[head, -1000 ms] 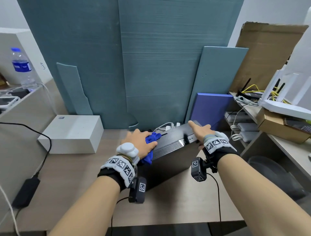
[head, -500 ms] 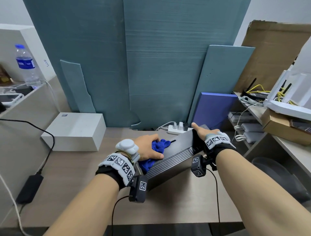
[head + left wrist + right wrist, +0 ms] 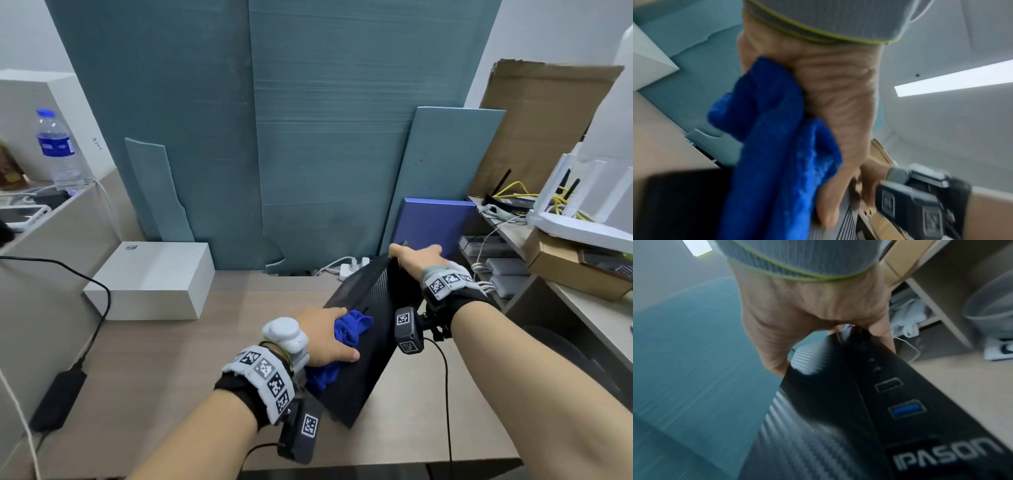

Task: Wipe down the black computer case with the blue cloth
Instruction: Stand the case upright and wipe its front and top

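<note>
**Black case tipped on the desk, cloth against its side**

A pale wooden desk (image 3: 178,363) stands in front of tall teal foam boards (image 3: 329,130) leaning on the wall. A white box (image 3: 150,277) sits at the left of the desk, and a shelf (image 3: 582,308) of cartons and cables runs along the right.

The computer case (image 3: 366,346) is a slim black box. One broad face is smooth and dark; the narrow face beside it has fine ribbed lines. In the right wrist view its front strip carries the word IPASON, a blue port and a row of small sockets. It sits right of the desk's middle, tilted up on an edge. Its long axis runs from the near desk edge away toward the foam boards and slightly rightward, with the far end higher.

The left hand (image 3: 325,339) lies over the bunched blue cloth (image 3: 349,330), fingers curled round it, holding it against the near part of the case; folds stick out above and below the palm. The right hand (image 3: 419,258) clamps the raised far corner, thumb on one face and fingers wrapped over the other.
</note>
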A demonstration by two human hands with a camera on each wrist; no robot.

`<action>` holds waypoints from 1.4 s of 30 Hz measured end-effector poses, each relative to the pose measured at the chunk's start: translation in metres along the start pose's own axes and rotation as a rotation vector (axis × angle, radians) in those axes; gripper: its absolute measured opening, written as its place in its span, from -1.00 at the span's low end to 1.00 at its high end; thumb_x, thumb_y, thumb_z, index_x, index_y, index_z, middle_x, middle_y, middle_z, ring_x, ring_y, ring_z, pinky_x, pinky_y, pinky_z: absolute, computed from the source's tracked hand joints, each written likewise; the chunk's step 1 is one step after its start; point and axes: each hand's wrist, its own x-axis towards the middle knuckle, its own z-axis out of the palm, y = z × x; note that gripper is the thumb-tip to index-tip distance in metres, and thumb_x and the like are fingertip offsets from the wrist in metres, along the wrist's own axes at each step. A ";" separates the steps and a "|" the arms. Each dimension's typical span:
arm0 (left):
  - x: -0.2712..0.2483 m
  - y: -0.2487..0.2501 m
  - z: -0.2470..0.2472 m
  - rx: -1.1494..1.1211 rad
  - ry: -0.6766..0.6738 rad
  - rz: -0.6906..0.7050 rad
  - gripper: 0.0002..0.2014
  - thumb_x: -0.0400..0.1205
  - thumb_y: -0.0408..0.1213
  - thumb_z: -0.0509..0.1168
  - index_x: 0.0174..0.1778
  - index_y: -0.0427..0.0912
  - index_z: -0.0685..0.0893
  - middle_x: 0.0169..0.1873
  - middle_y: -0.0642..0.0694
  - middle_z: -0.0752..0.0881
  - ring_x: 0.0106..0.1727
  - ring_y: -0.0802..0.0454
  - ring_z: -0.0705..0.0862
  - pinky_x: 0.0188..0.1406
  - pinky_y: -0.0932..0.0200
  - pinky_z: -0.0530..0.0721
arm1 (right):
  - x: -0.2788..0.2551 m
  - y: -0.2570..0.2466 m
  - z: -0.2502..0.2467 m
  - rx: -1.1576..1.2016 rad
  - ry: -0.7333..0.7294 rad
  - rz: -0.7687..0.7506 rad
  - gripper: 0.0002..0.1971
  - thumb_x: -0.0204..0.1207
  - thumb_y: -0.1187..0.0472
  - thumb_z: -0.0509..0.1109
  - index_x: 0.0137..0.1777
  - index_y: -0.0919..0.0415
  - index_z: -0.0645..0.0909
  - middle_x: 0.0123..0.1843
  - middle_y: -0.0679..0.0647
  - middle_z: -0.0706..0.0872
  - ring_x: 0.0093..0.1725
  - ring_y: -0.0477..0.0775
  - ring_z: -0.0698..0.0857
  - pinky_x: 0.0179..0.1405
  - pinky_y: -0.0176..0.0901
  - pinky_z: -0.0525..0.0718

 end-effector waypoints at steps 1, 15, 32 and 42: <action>0.000 0.004 0.006 0.025 0.018 -0.004 0.02 0.27 0.38 0.41 0.67 0.26 0.20 0.48 0.06 0.55 0.41 -0.08 0.58 0.34 0.04 0.59 | -0.003 -0.005 -0.005 -0.016 0.028 -0.040 0.15 0.03 -0.44 0.43 0.59 0.16 0.23 0.50 0.36 0.49 0.44 0.49 0.53 0.31 0.23 0.49; 0.036 0.035 0.069 -0.025 0.082 0.057 -0.24 0.47 0.15 0.32 0.54 0.46 0.06 0.25 0.01 0.49 -0.05 -0.18 0.70 -0.05 -0.08 0.73 | 0.004 0.056 -0.041 0.034 0.153 -0.504 -0.28 0.05 -0.16 0.63 0.13 -0.03 0.34 0.18 0.05 0.39 -0.09 -0.04 0.59 0.03 0.00 0.60; 0.085 0.122 0.091 -1.008 0.317 0.178 -0.53 0.39 -0.19 0.60 0.18 0.17 0.64 0.24 -0.07 0.57 0.13 0.12 0.67 0.09 0.28 0.68 | 0.018 0.146 -0.053 0.036 0.068 -0.490 -0.12 0.03 -0.24 0.55 0.43 -0.18 0.37 0.31 -0.04 0.37 0.25 0.00 0.66 0.39 0.03 0.61; 0.097 0.121 0.127 -0.703 0.344 0.115 -0.51 0.39 -0.31 0.61 0.14 0.11 0.58 0.14 0.00 0.52 0.09 0.16 0.61 0.03 0.53 0.43 | 0.027 0.168 -0.065 -0.083 -0.070 -0.422 0.15 0.04 -0.30 0.47 0.69 0.03 0.21 0.52 0.07 0.35 0.46 0.11 0.54 0.47 0.05 0.53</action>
